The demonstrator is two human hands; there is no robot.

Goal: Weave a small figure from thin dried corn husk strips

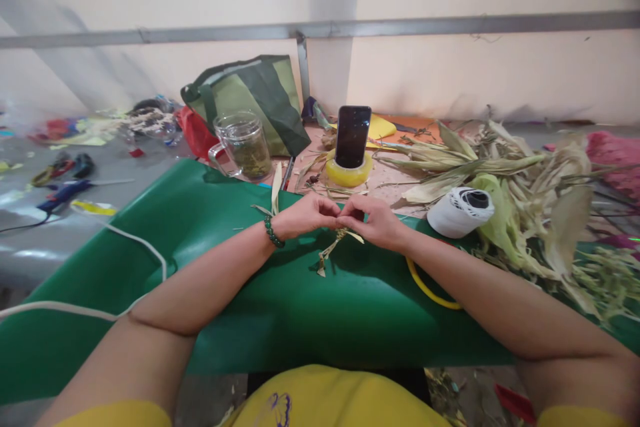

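Observation:
My left hand [313,215] and my right hand [373,219] meet in front of me, fingertips pinched together. Between them hangs a small braided piece of dried corn husk [330,250], its loose ends dangling over the green mat [300,320]. Both hands are closed on it at its upper end, which the fingers hide. A pale husk strip [276,188] stands up just behind my left wrist, which wears a bracelet of green beads [273,232].
Behind are a glass mug [245,147], a green bag [250,97] and a phone [353,137] upright in a yellow tape roll [349,170]. Right: a white roll [457,213] and heaped corn husks [540,187]. Left: a glue gun [63,197] and a white cord [65,307].

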